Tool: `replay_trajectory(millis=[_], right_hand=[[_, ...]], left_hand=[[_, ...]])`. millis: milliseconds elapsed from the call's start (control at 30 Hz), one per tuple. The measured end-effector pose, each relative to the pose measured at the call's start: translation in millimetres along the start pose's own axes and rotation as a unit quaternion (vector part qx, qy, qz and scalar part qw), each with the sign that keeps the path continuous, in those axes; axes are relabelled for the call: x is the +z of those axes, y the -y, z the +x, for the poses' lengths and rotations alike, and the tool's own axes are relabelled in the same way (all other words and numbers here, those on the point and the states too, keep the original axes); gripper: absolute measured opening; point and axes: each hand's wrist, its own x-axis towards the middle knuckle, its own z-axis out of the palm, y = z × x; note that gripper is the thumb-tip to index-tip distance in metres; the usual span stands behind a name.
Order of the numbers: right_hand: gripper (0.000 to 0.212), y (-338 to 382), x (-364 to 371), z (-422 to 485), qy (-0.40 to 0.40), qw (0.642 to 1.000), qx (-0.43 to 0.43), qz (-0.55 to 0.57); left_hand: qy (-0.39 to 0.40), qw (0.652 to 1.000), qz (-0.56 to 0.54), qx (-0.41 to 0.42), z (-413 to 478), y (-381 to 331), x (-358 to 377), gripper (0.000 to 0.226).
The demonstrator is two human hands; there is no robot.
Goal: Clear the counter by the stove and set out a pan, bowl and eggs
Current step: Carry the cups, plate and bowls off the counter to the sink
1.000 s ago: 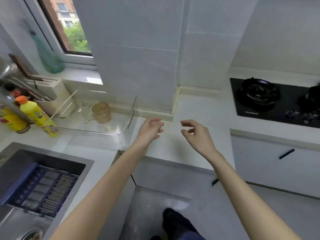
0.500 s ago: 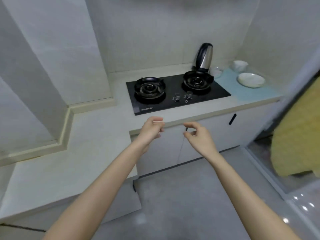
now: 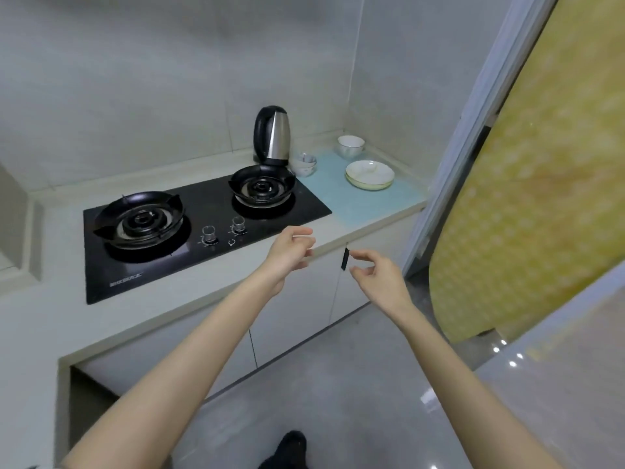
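Note:
A black two-burner stove (image 3: pixel 203 225) is set into the pale counter. To its right lies a light blue mat (image 3: pixel 365 201) with a stack of white plates (image 3: pixel 369 174), a white bowl (image 3: pixel 350 145) behind them and small stacked bowls (image 3: pixel 305 164) by a steel kettle (image 3: pixel 273 135). My left hand (image 3: pixel 287 253) hovers at the counter's front edge, fingers loosely curled, holding nothing. My right hand (image 3: pixel 378 277) floats in front of the cabinet door near its black handle (image 3: pixel 345 258), fingers apart and empty. No pan or eggs show.
White cabinet doors (image 3: pixel 297 316) run under the counter. A yellow patterned panel (image 3: pixel 527 198) stands at the right beside a door frame. Grey tiled floor (image 3: pixel 338 384) lies below, with my dark shoe (image 3: pixel 287 448) on it.
My view has swung right from the sink and window to the stove, then closer to it. Both hands stayed raised and empty, now nearer the counter's right end.

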Motion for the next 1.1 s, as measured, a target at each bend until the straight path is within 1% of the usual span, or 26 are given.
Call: replay_trajectory(millis=[267,400,567,767,867,1033,1100], right_hand=[[0.033,-51,-46,139,-0.022,1.000,-0.016,-0.012],[0.033,-74,-68,231,-0.006,1.000,-0.004,-0.023],[0.034,-94,-93,323,0.011,0.999,0.012,-0.031],[0.033,-128,-114,433,0.037,0.998,0.017,-0.041],[0.033,-149,-114,486,0.059,0.997,0.003,-0.052],[0.031,-186,-105,590,0.121,0.990,-0.030,-0.068],[0.032,-198,-100,629,0.160,0.982,-0.043,-0.091]], left_hand=[[0.037,0.999,0.010,0.008,144,-25,87,0.022],[0.030,1.000,0.008,-0.006,236,-42,121,0.024],[0.024,0.999,0.008,-0.035,324,-60,151,0.024],[-0.009,0.998,0.020,-0.052,413,-73,181,0.021],[-0.029,0.998,0.035,-0.049,447,-71,194,0.019],[-0.080,0.995,0.040,-0.050,502,-66,219,0.021],[-0.107,0.991,0.039,-0.063,521,-65,229,0.024]])
